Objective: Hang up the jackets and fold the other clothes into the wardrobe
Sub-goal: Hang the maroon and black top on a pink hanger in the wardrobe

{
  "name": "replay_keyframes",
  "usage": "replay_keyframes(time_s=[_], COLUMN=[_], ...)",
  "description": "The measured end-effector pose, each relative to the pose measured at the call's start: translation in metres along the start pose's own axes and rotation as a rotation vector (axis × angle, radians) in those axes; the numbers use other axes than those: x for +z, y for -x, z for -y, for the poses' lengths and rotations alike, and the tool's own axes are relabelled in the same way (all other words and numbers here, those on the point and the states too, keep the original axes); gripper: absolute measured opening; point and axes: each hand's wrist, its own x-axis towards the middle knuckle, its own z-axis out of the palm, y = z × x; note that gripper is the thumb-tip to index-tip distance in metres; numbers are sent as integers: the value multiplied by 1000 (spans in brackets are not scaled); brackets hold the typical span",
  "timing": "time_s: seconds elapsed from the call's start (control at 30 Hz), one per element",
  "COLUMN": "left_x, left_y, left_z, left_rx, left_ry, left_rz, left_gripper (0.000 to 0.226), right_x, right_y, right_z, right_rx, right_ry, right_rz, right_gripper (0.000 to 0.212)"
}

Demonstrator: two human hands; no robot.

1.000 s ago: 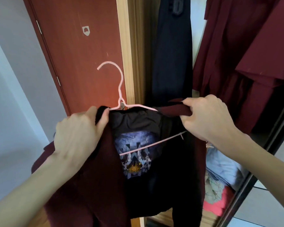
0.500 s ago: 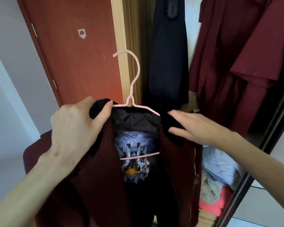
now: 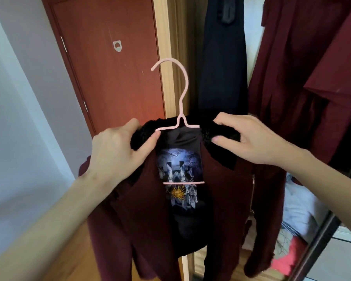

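Note:
A dark red jacket [image 3: 146, 203] with a black fleecy collar and a printed black lining hangs on a pink wire hanger [image 3: 179, 102], held up in front of the open wardrobe. My left hand [image 3: 118, 151] grips the left side of the collar, thumb over the fleece beside the hanger's shoulder. My right hand [image 3: 249, 138] pinches the right side of the collar between thumb and fingers. The hanger's hook stands free above the collar and its lower bar crosses the lining print.
A dark navy garment [image 3: 223, 63] and dark red clothes [image 3: 312, 74] hang inside the wardrobe behind the jacket. Folded and loose clothes [image 3: 292, 236] lie on the wardrobe floor at the right. A reddish-brown door [image 3: 109, 63] and a pale wall [image 3: 18, 118] stand at the left.
The hanger has straightened upright and moved right toward the wardrobe. My right hand, open half a second ago, has taken hold of the collar's right side; the left hand kept its grip.

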Motion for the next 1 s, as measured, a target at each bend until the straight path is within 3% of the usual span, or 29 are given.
replay_keyframes(time_s=[0.13, 0.23, 0.37, 0.47, 0.6, 0.7, 0.77, 1.0], left_x=[10, 22, 33, 35, 41, 48, 51, 48], left_y=[6, 2, 0, 0, 0, 0, 3, -8], left_z=[19, 15, -1, -5, -26, -36, -38, -38], left_rx=[-5, 87, 224, 160, 134, 181, 185, 262], left_ry=[-3, 10, -8, 38, 118, 121, 130, 139], left_rz=[77, 129, 104, 13, -14, -24, -7, 82], left_gripper=[50, 50, 46, 36, 32, 30, 29, 46], right_x=[-4, -6, -18, -35, -35, -18, -8, -3], right_y=[14, 22, 33, 42, 48, 50, 52, 52], right_z=[-9, -8, -8, -23, -33, -26, -26, -23], right_rx=[92, 124, 73, 34, 20, 106, 167, 188], right_ry=[-49, -38, 184, 343, 273, 249, 220, 56], right_rz=[-30, -45, -49, 13, 95, 159, 202, 120], right_gripper=[16, 16, 32, 37, 33, 53, 55, 50])
